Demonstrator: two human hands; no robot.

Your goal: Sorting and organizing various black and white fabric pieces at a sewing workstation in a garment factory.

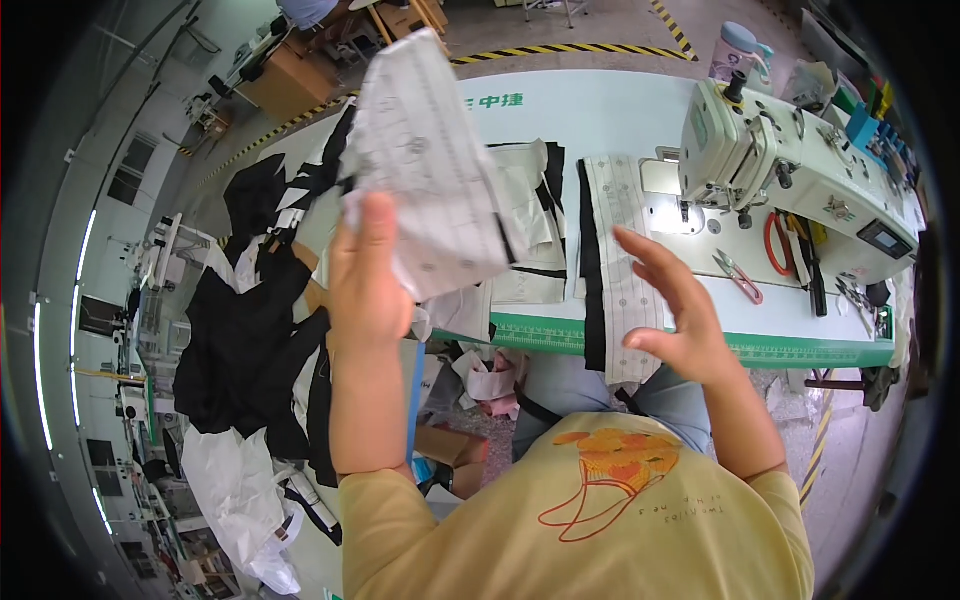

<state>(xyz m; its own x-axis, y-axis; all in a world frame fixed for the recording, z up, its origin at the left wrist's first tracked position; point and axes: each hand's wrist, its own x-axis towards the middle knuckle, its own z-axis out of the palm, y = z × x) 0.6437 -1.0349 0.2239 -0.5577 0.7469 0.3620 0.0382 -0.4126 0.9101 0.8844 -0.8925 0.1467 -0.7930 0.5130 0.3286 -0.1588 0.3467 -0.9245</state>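
My left hand (pixel 372 275) is raised over the left part of the sewing table, gripping a white printed sheet (pixel 425 170) with a small black strip along its edge. My thumb presses on its near side. Further right, my right hand (pixel 680 315) hovers with fingers spread and holds nothing. Beside it lies a long white printed strip (pixel 622 215) with a black fabric band (pixel 593 260) along its left side, hanging over the table's front edge. Right of the strip stands a white sewing machine (pixel 750 150). Between the hands are stacked white and black pieces (pixel 530 215).
Snips with pink handles (pixel 738 277), orange-handled scissors (pixel 778 243) and other tools lie by the machine. Black fabric (pixel 245 350) is heaped at left, above a white plastic bag (pixel 240 500). A green ruler edge (pixel 560 335) borders the table. A bottle (pixel 735 50) stands behind.
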